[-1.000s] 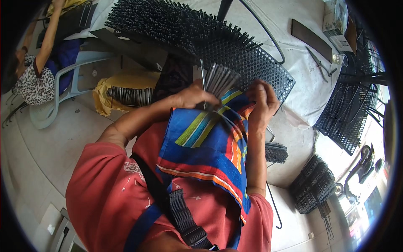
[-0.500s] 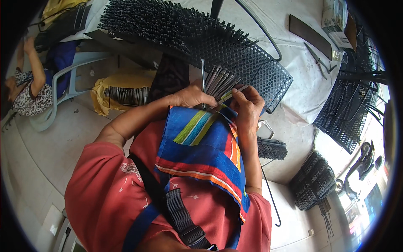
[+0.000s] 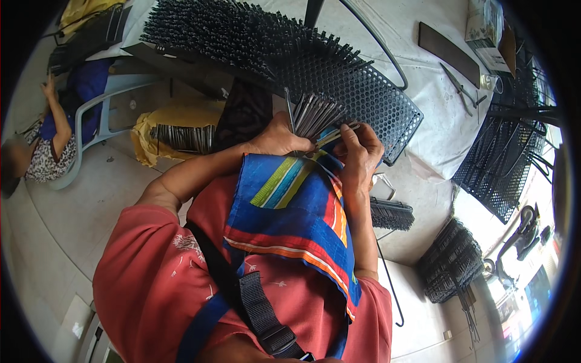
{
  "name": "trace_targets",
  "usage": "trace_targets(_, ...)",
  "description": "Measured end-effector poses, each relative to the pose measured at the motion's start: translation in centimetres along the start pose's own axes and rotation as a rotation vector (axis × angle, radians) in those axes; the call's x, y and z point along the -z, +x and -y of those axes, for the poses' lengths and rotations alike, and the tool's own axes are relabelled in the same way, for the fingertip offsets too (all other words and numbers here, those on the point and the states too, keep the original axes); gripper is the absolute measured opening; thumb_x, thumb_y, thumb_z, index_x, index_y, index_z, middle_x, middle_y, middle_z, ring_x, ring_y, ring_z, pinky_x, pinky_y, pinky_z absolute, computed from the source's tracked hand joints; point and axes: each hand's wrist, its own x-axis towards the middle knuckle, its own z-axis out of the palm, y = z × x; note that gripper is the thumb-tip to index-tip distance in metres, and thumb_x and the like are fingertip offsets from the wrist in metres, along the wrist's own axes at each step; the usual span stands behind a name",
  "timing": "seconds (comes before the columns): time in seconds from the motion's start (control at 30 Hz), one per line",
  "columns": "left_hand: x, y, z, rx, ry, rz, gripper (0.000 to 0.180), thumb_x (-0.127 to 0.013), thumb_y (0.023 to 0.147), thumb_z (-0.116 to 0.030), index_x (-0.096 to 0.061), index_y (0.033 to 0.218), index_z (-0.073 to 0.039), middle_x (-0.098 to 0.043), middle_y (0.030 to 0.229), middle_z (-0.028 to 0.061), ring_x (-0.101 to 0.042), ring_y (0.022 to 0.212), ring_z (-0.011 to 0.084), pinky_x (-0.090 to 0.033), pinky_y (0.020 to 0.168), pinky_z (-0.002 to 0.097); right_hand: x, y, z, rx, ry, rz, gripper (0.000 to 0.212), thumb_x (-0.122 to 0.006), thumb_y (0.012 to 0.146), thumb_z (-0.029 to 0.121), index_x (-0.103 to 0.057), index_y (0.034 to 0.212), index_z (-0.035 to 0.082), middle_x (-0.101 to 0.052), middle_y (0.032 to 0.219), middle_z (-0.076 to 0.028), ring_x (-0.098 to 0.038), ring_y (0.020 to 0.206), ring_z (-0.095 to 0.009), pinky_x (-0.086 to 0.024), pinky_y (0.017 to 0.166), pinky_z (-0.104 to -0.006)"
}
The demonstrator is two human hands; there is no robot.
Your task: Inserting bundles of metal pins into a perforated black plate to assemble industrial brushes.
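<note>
My left hand (image 3: 280,138) is closed around the lower end of a fanned bundle of thin, flat metal strips (image 3: 318,115). A slim shiny rod (image 3: 289,110) stands up beside its thumb side; I cannot tell if it is gripped too. At the right edge of the fan, my right hand (image 3: 363,152) pinches the end of one strip between thumb and fingers. Both hands are above a blue striped cloth (image 3: 284,212) spread over my lap. Just beyond them lies a black perforated panel (image 3: 387,115), its left part covered with upright black pieces (image 3: 206,36).
Left of me, yellow paper wrapping (image 3: 142,136) holds more strips (image 3: 181,138) on a chair-like surface. Pliers-like tool (image 3: 457,88), a dark flat bar (image 3: 448,51) and a clear cup (image 3: 490,82) lie at right. A co-worker (image 3: 57,142) sits far left. Black wire racks (image 3: 451,260) stand right.
My hands have hardly moved; the fan of strips and the rod have shifted slightly. The co-worker at far left has leaned and moved an arm.
</note>
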Motion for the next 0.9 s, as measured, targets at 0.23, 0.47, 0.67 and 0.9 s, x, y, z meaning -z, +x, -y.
trace_targets(0.23,0.0,0.2,-0.6,0.135,-0.255,-0.026,0.027,-0.071,0.07,0.004,-0.068,0.097,0.003,-0.07,0.089,0.0091,-0.066,0.083,0.017,-0.053,0.074,0.0303,1.0,0.9,1.0,0.075,0.028,0.052,0.009,-0.063,0.088,0.008,-0.064,0.081,0.002,-0.059,0.062,0.0,-0.053,0.049,-0.007,-0.04,0.046,-0.0199)
trace_targets(0.47,0.2,0.0,-0.9,0.26,-0.555,0.104,0.029,-0.065,0.074,0.008,-0.062,0.102,0.0,-0.068,0.085,0.0121,-0.067,0.073,0.0231,-0.056,0.065,0.036,2.1,4.0,3.7,0.628,0.206,-0.271,0.008,-0.061,0.089,-0.001,-0.065,0.094,-0.004,-0.063,0.076,-0.007,-0.058,0.061,-0.011,-0.047,0.057,-0.0221)
trace_targets(0.67,-0.1,0.3,-0.3,0.287,-0.505,0.069,0.028,-0.065,0.075,0.006,-0.062,0.101,-0.001,-0.066,0.082,0.0118,-0.066,0.07,0.0221,-0.055,0.062,0.0346,1.6,7.1,4.0,0.84,0.071,-0.262,0.009,-0.063,0.085,-0.006,-0.066,0.093,-0.003,-0.064,0.083,-0.006,-0.058,0.062,-0.01,-0.047,0.058,-0.0206)
trace_targets(0.9,-0.3,0.5,-0.4,0.257,-0.495,0.083,0.029,-0.065,0.073,0.006,-0.062,0.101,0.0,-0.067,0.082,0.0103,-0.065,0.07,0.0196,-0.054,0.064,0.0337,1.5,7.2,3.7,0.796,0.101,-0.265,0.007,-0.064,0.085,-0.005,-0.065,0.092,-0.003,-0.064,0.076,-0.005,-0.059,0.062,-0.009,-0.047,0.058,-0.0201)
